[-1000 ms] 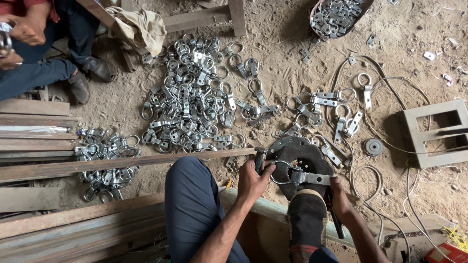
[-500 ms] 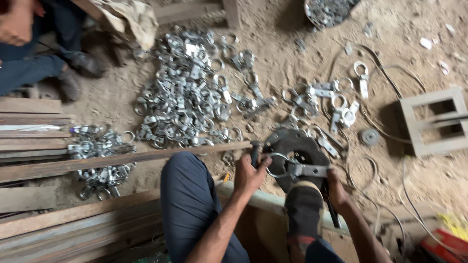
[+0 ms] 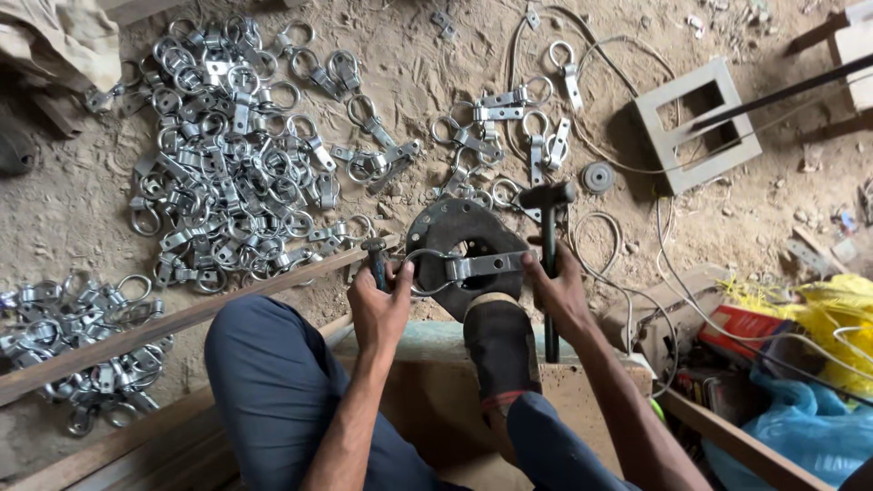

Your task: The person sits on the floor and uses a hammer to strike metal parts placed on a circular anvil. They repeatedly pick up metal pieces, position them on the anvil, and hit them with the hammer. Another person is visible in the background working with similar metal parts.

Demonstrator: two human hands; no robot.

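You're looking down on a sandy dirt floor in flat daylight. Worn wooden planks run along the lower left, a pale rectangular frame block sits upper right, and thin cables trail across the ground beside yellow and blue plastic bags

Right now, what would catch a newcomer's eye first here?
The big heap of shiny metal ring clips spread over the sandy ground at upper left. Below it, at centre, the left hand grips a short tool at a dark round plate pinned under a shoe, while the right hand holds a hammer.
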